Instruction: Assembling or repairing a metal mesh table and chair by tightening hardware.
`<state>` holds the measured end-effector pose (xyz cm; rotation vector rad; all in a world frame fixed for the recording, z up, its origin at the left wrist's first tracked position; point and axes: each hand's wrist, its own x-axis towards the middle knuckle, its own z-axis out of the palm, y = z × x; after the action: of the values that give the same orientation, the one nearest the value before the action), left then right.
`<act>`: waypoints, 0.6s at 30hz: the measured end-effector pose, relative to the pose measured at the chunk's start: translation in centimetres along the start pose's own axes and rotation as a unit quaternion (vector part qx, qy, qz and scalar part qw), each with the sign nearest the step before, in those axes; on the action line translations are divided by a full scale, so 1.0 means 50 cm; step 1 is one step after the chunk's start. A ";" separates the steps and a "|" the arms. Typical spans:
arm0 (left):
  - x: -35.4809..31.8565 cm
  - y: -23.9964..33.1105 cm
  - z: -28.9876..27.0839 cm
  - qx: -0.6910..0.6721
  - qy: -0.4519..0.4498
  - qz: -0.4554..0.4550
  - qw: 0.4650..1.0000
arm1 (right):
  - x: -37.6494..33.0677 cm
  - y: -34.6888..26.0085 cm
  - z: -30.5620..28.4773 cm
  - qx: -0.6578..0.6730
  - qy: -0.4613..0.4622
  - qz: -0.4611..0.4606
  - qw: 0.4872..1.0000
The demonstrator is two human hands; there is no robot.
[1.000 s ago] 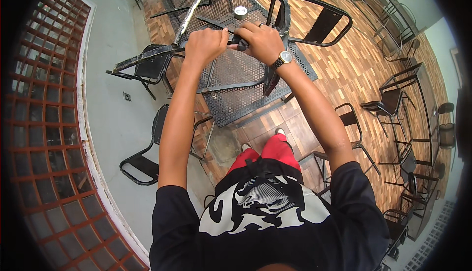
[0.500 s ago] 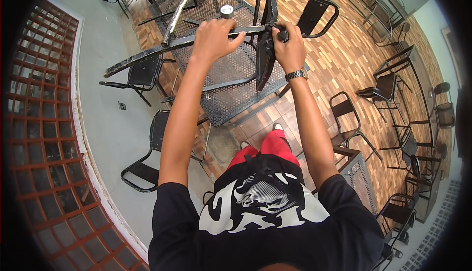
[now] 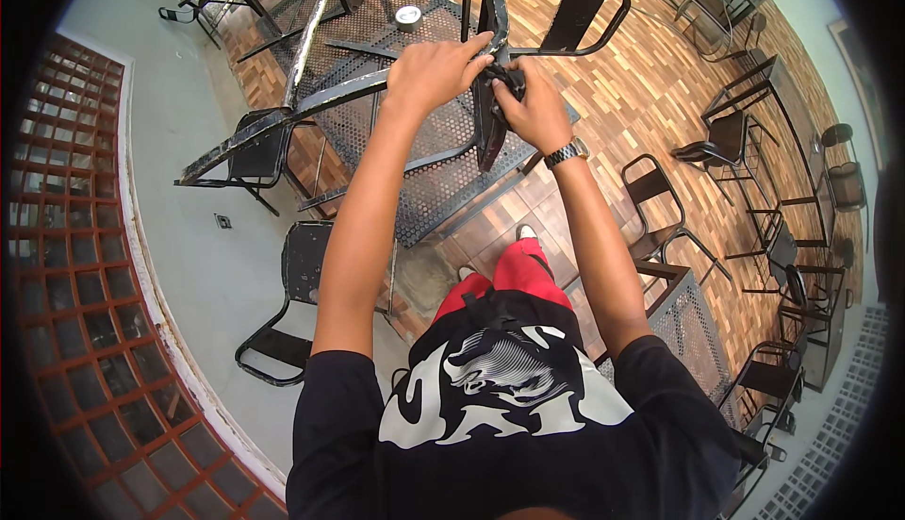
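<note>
A worn black metal chair frame [image 3: 247, 136] lies tipped over on a black perforated metal table [image 3: 429, 209]. My left hand [image 3: 434, 75] is over one of its bars, index finger and thumb pinched at the joint where the bars meet. My right hand [image 3: 535, 105] is closed on a bunched black material [image 3: 500, 75] at that same joint; whether it is cloth or plastic I cannot tell. Part of the joint is hidden behind my fingers. Beyond my left hand, a small round container with a white top [image 3: 408, 17] stands on the table.
A black chair [image 3: 577, 16] stands just beyond the joint. Another chair [image 3: 300, 261] is left of my legs, and one more [image 3: 652, 190] is to the right. A second perforated table [image 3: 693, 322] sits by my right elbow. An orange-brown grid [image 3: 85, 265] borders the left side.
My left hand has slid right along the bar to the joint, close to my right hand. My right hand has shifted slightly left and nearer. The whole view has shifted a little.
</note>
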<state>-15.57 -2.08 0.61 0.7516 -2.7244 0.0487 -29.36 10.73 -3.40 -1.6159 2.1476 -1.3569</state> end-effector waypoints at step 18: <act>0.001 -0.002 0.003 0.027 -0.019 -0.022 0.999 | 0.044 -0.008 0.018 -0.057 0.005 0.127 0.990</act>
<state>-15.58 -2.19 0.47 0.8349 -2.7511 0.1007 -29.50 8.41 -2.78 -1.3156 2.3785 -1.1871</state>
